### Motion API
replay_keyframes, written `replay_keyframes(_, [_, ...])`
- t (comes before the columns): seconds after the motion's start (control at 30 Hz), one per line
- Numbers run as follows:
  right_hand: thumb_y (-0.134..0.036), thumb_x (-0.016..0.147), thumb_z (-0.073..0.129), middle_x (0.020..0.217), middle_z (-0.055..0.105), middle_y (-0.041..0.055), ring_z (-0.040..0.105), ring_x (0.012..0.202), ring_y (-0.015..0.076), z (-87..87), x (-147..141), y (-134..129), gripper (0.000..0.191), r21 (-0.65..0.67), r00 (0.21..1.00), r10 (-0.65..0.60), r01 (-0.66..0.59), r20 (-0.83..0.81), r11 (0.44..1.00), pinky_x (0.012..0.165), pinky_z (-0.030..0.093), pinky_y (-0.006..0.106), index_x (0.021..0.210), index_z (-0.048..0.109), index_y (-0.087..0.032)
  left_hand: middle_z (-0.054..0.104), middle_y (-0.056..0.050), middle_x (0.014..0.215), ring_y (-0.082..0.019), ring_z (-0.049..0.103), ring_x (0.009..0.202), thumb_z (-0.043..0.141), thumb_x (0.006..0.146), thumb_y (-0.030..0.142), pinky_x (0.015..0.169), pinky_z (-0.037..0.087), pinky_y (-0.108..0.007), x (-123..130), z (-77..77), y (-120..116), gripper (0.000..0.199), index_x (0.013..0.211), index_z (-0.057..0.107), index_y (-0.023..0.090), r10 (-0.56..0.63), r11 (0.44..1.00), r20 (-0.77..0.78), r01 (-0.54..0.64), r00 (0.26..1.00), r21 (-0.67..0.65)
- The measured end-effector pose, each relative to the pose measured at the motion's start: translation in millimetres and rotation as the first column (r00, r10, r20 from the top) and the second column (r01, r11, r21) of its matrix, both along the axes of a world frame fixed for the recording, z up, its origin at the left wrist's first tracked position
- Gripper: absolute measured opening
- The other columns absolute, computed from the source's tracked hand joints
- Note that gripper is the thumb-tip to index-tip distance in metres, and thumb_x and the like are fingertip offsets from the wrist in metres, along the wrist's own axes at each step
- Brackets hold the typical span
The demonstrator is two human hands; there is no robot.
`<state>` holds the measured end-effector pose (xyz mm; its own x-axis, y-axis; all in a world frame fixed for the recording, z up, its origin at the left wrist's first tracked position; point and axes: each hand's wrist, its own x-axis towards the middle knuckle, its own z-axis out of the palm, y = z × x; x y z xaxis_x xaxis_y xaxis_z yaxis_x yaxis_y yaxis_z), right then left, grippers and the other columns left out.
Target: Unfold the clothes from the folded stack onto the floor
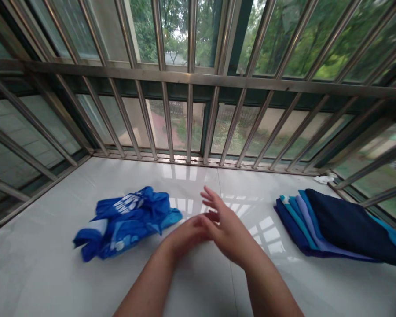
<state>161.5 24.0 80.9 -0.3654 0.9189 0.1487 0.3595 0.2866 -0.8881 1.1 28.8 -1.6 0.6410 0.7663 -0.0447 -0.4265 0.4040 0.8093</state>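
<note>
My left hand (189, 231) and my right hand (226, 224) are held close together above the white tiled surface, overlapping in view. The fingers of my right hand are stretched out and apart, with nothing in them. My left hand reaches inward with its fingers extended; their tips are partly hidden behind my right hand. Whether the hands touch, I cannot tell. To the left lies a crumpled blue bundle of thin material (132, 220) with white print, nearest my left hand. A stack of folded clothes (346, 224) in navy, purple, teal and blue lies at the right.
The glossy tiled surface (46, 259) reflects the windows. Metal bars (191, 79) close off its far edge and both sides, with window glass behind them and trees outside. A small crumpled white piece (324, 179) rests in the far right corner.
</note>
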Motion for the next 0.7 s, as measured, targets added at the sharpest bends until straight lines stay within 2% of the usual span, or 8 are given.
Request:
replay_keyframes(0.03, [-0.040, 0.102, 0.060, 0.156, 0.057, 0.0145, 0.059, 0.139, 0.0300, 0.2, 12, 5, 0.067, 0.117, 0.987, -0.143, 0.133, 0.078, 0.984, 0.116, 0.049, 0.053, 0.165, 0.040, -0.029, 0.078, -0.009, 0.112, -0.023, 0.075, 0.101, 0.081, 0.087, 0.032, 0.100, 0.054, -0.037, -3, -0.9, 4, 0.036, 0.121, 0.075, 0.021, 0.126, 0.990, 0.001, -0.126, 0.992, -0.068])
replay_keyframes(0.1, [-0.044, 0.100, 0.057, 0.146, 0.062, 0.0207, 0.057, 0.138, 0.0373, 1.1, 46, 18, 0.059, 0.355, 0.859, -0.465, 0.376, 0.212, 0.856, 0.119, 0.041, 0.063, 0.154, 0.055, -0.020, 0.077, -0.008, 0.101, -0.020, 0.073, 0.090, 0.081, 0.084, 0.029, 0.092, 0.055, -0.034, -9, -1.6, 11, 0.030, 0.112, 0.075, 0.019, 0.336, 0.923, -0.029, -0.335, 0.941, -0.188])
replay_keyframes(0.2, [-0.051, 0.097, 0.056, 0.142, 0.061, 0.0299, 0.049, 0.140, 0.0512, 0.9, 110, 29, 0.058, 0.519, 0.429, -0.842, 0.662, 0.328, 0.540, 0.111, 0.033, 0.080, 0.141, 0.066, -0.014, 0.073, -0.005, 0.087, -0.017, 0.069, 0.077, 0.081, 0.081, 0.029, 0.079, 0.056, -0.031, -14, -0.4, 17, 0.024, 0.100, 0.073, 0.017, 0.512, 0.813, -0.035, -0.497, 0.858, -0.302])
replay_keyframes(0.3, [-0.056, 0.093, 0.058, 0.156, 0.047, 0.0363, 0.029, 0.150, 0.0598, -5.9, 168, 28, 0.067, 0.462, 0.000, -0.907, 0.860, 0.421, 0.214, 0.102, 0.022, 0.090, 0.146, 0.065, -0.015, 0.070, -0.004, 0.082, -0.016, 0.066, 0.074, 0.080, 0.081, 0.028, 0.076, 0.057, -0.031, -13, 1.9, 18, 0.021, 0.096, 0.072, 0.016, 0.555, 0.775, -0.007, -0.519, 0.832, -0.360])
replay_keyframes(0.37, [-0.052, 0.092, 0.057, 0.160, 0.040, 0.0381, 0.023, 0.152, 0.0609, -15.0, 194, 27, 0.071, 0.330, -0.086, -0.868, 0.939, 0.490, 0.093, 0.097, 0.022, 0.090, 0.153, 0.060, -0.016, 0.069, -0.004, 0.082, -0.015, 0.066, 0.073, 0.079, 0.082, 0.027, 0.074, 0.057, -0.030, -12, 3.0, 18, 0.018, 0.095, 0.072, 0.016, 0.551, 0.773, -0.003, -0.512, 0.834, -0.376])
replay_keyframes(0.43, [-0.049, 0.091, 0.057, 0.167, 0.031, 0.0360, 0.018, 0.155, 0.0609, -26.3, 209, 27, 0.074, 0.221, -0.061, -0.864, 0.973, 0.500, 0.060, 0.094, 0.027, 0.087, 0.159, 0.055, -0.021, 0.069, -0.004, 0.081, -0.015, 0.065, 0.072, 0.078, 0.083, 0.026, 0.073, 0.057, -0.029, -11, 3.1, 17, 0.017, 0.095, 0.072, 0.016, 0.549, 0.772, -0.006, -0.509, 0.836, -0.380])
replay_keyframes(0.53, [-0.049, 0.091, 0.055, 0.168, 0.029, 0.0322, 0.020, 0.154, 0.0591, -40.5, 220, 27, 0.069, 0.233, 0.014, -0.902, 0.964, 0.432, 0.127, 0.094, 0.028, 0.084, 0.157, 0.059, -0.030, 0.069, -0.004, 0.081, -0.014, 0.065, 0.071, 0.077, 0.083, 0.025, 0.072, 0.057, -0.029, -10, 2.0, 17, 0.016, 0.095, 0.072, 0.015, 0.544, 0.775, -0.007, -0.506, 0.839, -0.380])
replay_keyframes(0.7, [-0.039, 0.095, 0.049, 0.146, 0.052, 0.0349, 0.042, 0.144, 0.0520, -42.2, 236, 26, 0.052, 0.385, -0.136, -0.900, 0.922, 0.414, 0.038, 0.102, 0.024, 0.082, 0.141, 0.071, -0.029, 0.069, -0.004, 0.081, -0.015, 0.065, 0.071, 0.077, 0.083, 0.026, 0.072, 0.058, -0.029, -10, 1.1, 17, 0.017, 0.095, 0.073, 0.016, 0.550, 0.773, 0.006, -0.506, 0.835, -0.383])
